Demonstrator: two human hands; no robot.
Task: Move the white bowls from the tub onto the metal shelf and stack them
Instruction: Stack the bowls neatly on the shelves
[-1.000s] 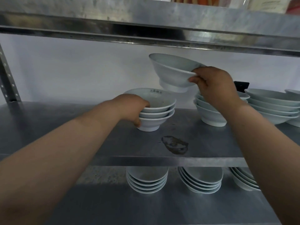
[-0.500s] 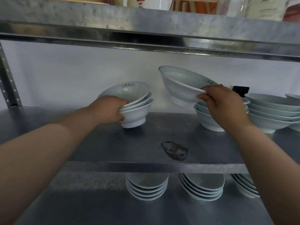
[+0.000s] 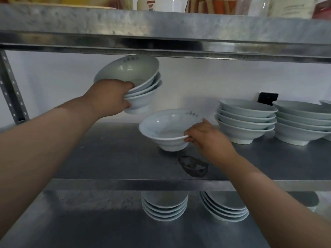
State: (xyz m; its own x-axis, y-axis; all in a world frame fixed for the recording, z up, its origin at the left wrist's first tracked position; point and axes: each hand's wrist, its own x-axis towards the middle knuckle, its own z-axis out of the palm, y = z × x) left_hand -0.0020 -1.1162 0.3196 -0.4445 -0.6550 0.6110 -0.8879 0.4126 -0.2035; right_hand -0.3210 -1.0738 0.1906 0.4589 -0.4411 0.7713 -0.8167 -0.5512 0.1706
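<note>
My left hand (image 3: pixel 109 97) grips a small stack of three white bowls (image 3: pixel 138 83) and holds it tilted in the air above the metal shelf (image 3: pixel 107 158). Lower and to the right, my right hand (image 3: pixel 206 136) pinches the near rim of a single white bowl (image 3: pixel 166 129), whose foot rests on the shelf or just above it. A taller stack of white bowls (image 3: pixel 245 122) stands to the right of that bowl. The tub is out of view.
Another bowl stack (image 3: pixel 300 126) stands at the far right, with a black object (image 3: pixel 267 98) on the wall behind. A dark stain (image 3: pixel 193 165) marks the shelf front. The lower shelf holds bowl stacks (image 3: pixel 164 206). The upper shelf (image 3: pixel 161 33) hangs close overhead.
My left hand lifted its three-bowl stack up off the shelf and tilted it. My right hand brought the single bowl down and leftward from above the right stack to the shelf.
</note>
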